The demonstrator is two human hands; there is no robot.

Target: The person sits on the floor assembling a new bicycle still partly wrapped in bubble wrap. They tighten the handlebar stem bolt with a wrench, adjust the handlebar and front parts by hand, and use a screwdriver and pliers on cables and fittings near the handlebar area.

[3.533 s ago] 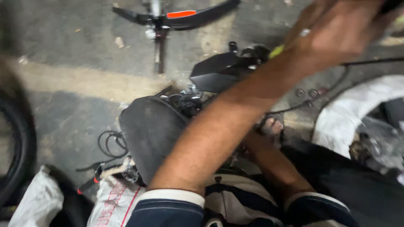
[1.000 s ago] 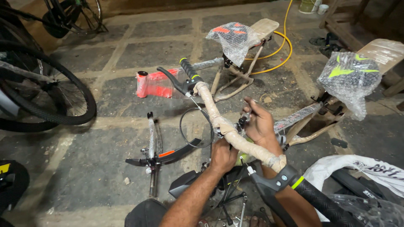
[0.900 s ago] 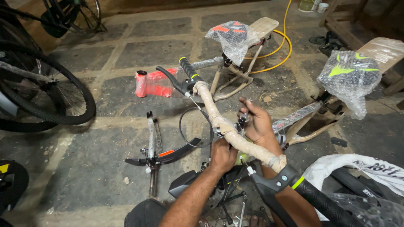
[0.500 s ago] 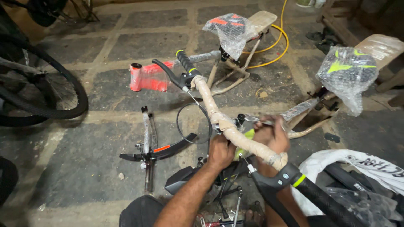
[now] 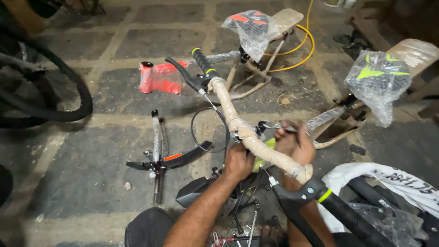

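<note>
My left hand (image 5: 238, 161) has its fingers closed on the middle of the paper-wrapped handlebar (image 5: 256, 142), just below it. My right hand (image 5: 295, 145) sits just behind the bar, fingers shut around a metal spanner (image 5: 270, 126) that points at its clamp

Red plastic-wrapped cylinder (image 5: 161, 78) at eleven o'clock, yellow hose (image 5: 305, 43) at one, bubble-wrapped saddles (image 5: 250, 28) at twelve and two, black mudguard with fork (image 5: 170, 158) at nine, black tyre (image 5: 59, 107) far left.
</note>
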